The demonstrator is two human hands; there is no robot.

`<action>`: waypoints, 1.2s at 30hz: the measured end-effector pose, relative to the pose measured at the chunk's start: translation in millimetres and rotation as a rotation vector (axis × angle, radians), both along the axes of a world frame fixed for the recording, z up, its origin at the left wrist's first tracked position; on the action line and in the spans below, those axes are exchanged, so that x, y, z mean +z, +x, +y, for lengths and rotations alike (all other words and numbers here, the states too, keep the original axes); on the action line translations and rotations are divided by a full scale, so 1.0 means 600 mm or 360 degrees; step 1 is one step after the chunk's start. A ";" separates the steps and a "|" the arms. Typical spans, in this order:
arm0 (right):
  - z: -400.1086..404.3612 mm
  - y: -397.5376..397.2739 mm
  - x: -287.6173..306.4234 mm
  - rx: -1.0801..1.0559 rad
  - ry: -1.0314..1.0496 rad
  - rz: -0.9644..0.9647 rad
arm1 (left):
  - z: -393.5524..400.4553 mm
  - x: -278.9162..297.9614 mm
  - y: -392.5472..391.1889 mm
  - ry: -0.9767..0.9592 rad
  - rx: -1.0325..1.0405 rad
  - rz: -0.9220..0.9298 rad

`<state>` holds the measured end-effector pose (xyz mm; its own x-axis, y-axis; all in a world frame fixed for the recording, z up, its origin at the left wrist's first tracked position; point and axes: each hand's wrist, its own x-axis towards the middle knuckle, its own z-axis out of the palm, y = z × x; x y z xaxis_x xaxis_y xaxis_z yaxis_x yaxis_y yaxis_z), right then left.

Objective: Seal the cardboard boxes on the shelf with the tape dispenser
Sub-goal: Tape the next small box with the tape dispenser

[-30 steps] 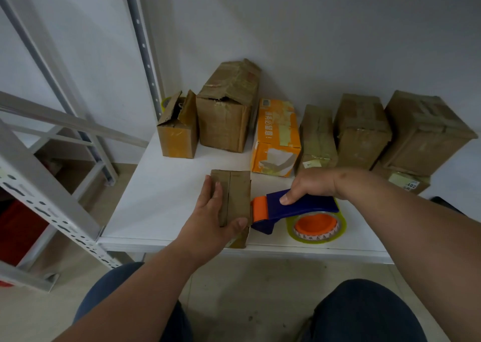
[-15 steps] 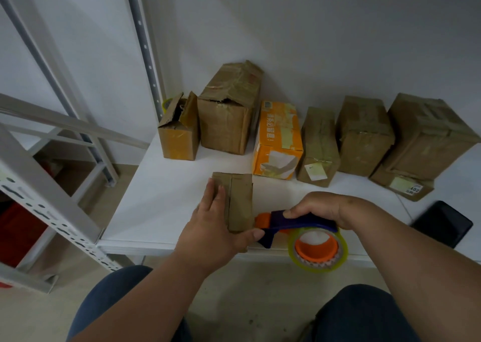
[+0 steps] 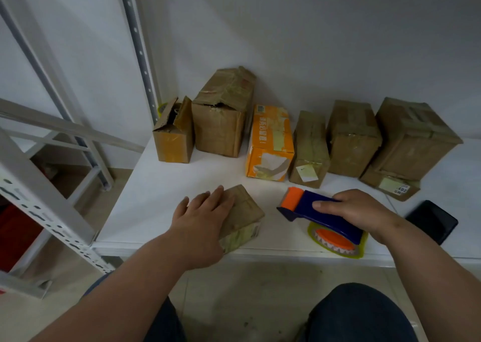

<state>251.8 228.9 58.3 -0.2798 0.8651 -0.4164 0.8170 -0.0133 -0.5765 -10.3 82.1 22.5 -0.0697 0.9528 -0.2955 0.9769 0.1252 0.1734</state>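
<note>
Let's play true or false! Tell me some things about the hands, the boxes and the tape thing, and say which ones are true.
1. The right hand grips the blue tape dispenser. True.
2. The left hand lies flat on the small cardboard box at the shelf's front edge. True.
3. The dispenser touches the small box. False: a gap of bare shelf lies between them.
4. The orange box stands at the far left of the back row. False: it stands mid-row, with brown boxes on both sides.
5. A black phone lies on the shelf right of the right hand. True.
</note>
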 end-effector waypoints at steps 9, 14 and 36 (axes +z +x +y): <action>-0.031 -0.007 0.003 -0.0020 0.0157 0.0324 | 0.008 0.023 -0.010 0.0380 -0.0133 0.0378; -0.045 -0.015 -0.003 0.0092 0.0202 0.0365 | 0.000 0.002 0.010 0.0536 0.0269 -0.0085; -0.088 -0.011 0.010 0.0271 -0.0065 0.0941 | -0.022 0.067 0.047 0.0329 0.1010 -0.2170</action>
<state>245.0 176.0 64.3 -0.6062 0.7746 -0.1802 0.3515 0.0577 -0.9344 18.0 68.7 62.6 -0.2642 0.9025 -0.3401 -0.1442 0.3117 0.9392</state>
